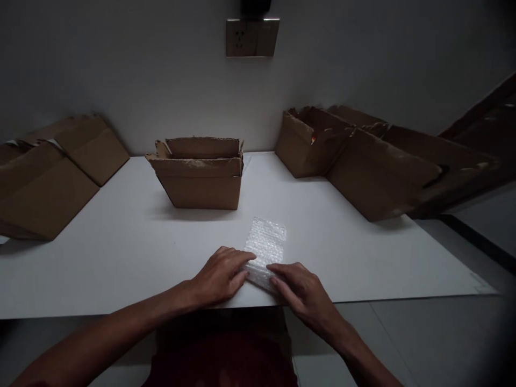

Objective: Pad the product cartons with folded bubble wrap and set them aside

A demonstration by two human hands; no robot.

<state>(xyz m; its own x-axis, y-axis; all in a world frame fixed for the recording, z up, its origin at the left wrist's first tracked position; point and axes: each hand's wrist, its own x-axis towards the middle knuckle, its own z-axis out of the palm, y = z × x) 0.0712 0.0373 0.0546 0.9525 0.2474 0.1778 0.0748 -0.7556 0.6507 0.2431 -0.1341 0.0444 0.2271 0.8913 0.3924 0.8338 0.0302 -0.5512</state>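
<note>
Both hands are pressing down on the near end of a bubble wrap strip (264, 247) lying on the white table (121, 252) by its front edge; left hand (220, 275) and right hand (300, 290) fingers flat, loosely extended, not gripping; open box (199, 177) sitting behind.

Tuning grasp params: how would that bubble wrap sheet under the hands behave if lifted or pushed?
Probably floppy: the bubble wrap is a thin sheet, its near edge curling under the left hand and right hand. Likely very light, so a push would slide or bunch it on the smooth white table. It lies flat, so it seems unlikely to roll or tip.
</note>
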